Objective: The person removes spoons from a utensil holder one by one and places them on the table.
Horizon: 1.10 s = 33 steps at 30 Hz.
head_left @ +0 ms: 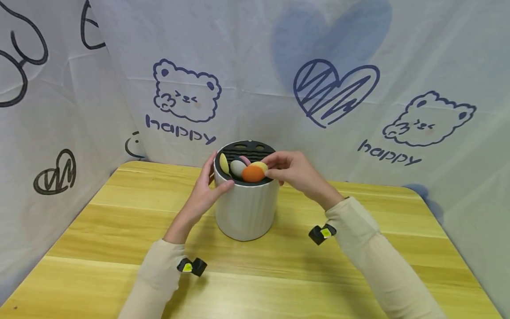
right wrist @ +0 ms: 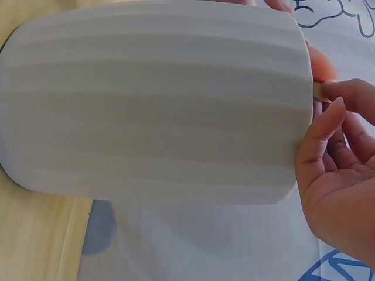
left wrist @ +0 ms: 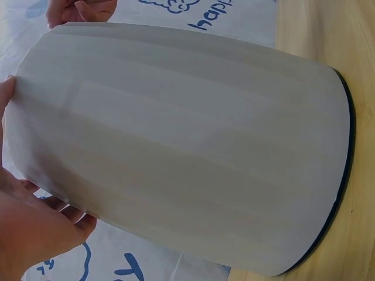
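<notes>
A white ribbed round holder (head_left: 246, 208) with a black slotted top (head_left: 229, 150) stands upright on the table. My left hand (head_left: 207, 190) grips its left side, thumb at the front rim and fingers round the back. Several coloured, spoon-like oval heads stick out of the top: a yellow one (head_left: 224, 163) at the left, a grey one (head_left: 238, 168), a pink one (head_left: 245, 159) and an orange one (head_left: 253, 173) at the front. Over the right rim my right hand (head_left: 292, 170) pinches a pale yellow oval piece (head_left: 260, 165) behind the orange one. Its lower part is hidden.
The wooden table (head_left: 318, 274) extends around the holder. A white cloth (head_left: 255, 110) with printed bears and hearts hangs close behind it and along both sides. Small black devices (head_left: 192, 266) sit at both wrists.
</notes>
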Motion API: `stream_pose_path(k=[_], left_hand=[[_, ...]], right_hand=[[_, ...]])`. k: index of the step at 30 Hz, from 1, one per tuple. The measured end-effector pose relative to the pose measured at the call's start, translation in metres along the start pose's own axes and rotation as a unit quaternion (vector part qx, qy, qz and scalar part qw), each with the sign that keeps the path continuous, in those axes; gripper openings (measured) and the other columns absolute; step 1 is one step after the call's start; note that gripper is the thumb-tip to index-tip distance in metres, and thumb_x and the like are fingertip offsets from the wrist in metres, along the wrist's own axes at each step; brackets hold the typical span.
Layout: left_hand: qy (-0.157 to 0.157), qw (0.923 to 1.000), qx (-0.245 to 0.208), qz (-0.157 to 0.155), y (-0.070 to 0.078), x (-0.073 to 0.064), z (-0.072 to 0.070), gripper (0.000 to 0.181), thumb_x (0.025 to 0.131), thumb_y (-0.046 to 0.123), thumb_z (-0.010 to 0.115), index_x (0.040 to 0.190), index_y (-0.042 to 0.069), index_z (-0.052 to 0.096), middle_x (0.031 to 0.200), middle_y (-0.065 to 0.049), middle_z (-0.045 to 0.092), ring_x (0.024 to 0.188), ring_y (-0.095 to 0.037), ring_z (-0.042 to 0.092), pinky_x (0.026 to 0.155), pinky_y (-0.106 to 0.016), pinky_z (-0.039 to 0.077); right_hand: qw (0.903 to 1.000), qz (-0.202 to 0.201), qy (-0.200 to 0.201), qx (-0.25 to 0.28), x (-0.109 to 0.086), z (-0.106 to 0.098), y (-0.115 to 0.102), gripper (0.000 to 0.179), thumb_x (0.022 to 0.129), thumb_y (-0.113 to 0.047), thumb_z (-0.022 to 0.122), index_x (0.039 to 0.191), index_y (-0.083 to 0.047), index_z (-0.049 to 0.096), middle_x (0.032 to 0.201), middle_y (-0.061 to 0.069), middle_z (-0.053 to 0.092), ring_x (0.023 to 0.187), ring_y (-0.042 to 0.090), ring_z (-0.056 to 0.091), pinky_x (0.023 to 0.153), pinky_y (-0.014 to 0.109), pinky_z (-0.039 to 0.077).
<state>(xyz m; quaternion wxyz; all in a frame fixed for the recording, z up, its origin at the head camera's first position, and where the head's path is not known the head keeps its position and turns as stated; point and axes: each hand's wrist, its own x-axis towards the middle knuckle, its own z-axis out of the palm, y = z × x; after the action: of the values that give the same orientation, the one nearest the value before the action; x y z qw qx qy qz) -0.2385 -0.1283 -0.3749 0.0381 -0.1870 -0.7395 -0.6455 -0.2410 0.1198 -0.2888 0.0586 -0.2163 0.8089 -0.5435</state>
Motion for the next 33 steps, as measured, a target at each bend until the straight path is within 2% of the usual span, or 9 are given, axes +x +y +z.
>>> stream_pose_path(k=[7,16,24,29,33], left_hand=[[0.0,1.0,0.002,0.0,0.0,0.0,0.0,0.089,0.087,0.034,0.064,0.156,0.013,0.011,0.16,-0.009,0.012,0.145,-0.027,0.014,0.116,-0.046,0.014],[0.002,1.0,0.003,-0.002,0.0,0.001,0.0,0.09,0.087,0.036,0.064,0.156,0.015,0.011,0.16,-0.008,0.012,0.145,-0.026,0.014,0.116,-0.046,0.014],[0.003,1.0,0.0,-0.004,0.001,0.001,0.001,0.089,0.087,0.033,0.064,0.156,0.016,0.011,0.16,-0.008,0.012,0.145,-0.025,0.014,0.116,-0.045,0.014],[0.0,1.0,-0.002,-0.005,0.001,0.001,0.001,0.089,0.087,0.033,0.063,0.156,0.016,0.011,0.16,-0.008,0.011,0.145,-0.025,0.013,0.116,-0.045,0.014],[0.001,1.0,0.001,-0.007,0.001,0.0,0.001,0.09,0.087,0.035,0.064,0.156,0.017,0.01,0.16,-0.008,0.01,0.145,-0.025,0.012,0.116,-0.045,0.014]], right_hand=[[0.9998,0.003,0.007,0.018,0.001,-0.005,-0.003,0.024,0.088,-0.002,0.068,0.11,0.005,0.066,0.092,0.009,0.067,0.072,0.017,0.057,0.054,0.024,0.045],[0.9995,0.028,0.01,-0.013,0.001,-0.006,-0.012,0.023,0.093,-0.001,0.062,0.115,0.003,0.061,0.097,0.012,0.063,0.072,0.021,0.05,0.056,0.022,0.039],[0.9989,0.001,0.009,-0.046,0.004,-0.005,-0.02,0.023,0.093,-0.002,0.061,0.117,0.002,0.061,0.099,0.012,0.063,0.079,0.02,0.052,0.057,0.021,0.04],[0.9982,-0.019,0.013,-0.055,0.004,-0.007,-0.026,0.026,0.093,0.0,0.06,0.119,0.002,0.061,0.104,0.014,0.063,0.088,0.024,0.057,0.069,0.026,0.049],[0.9976,-0.033,0.017,-0.059,0.004,-0.008,-0.032,0.027,0.093,0.002,0.06,0.12,0.003,0.061,0.106,0.015,0.063,0.093,0.026,0.059,0.077,0.032,0.051]])
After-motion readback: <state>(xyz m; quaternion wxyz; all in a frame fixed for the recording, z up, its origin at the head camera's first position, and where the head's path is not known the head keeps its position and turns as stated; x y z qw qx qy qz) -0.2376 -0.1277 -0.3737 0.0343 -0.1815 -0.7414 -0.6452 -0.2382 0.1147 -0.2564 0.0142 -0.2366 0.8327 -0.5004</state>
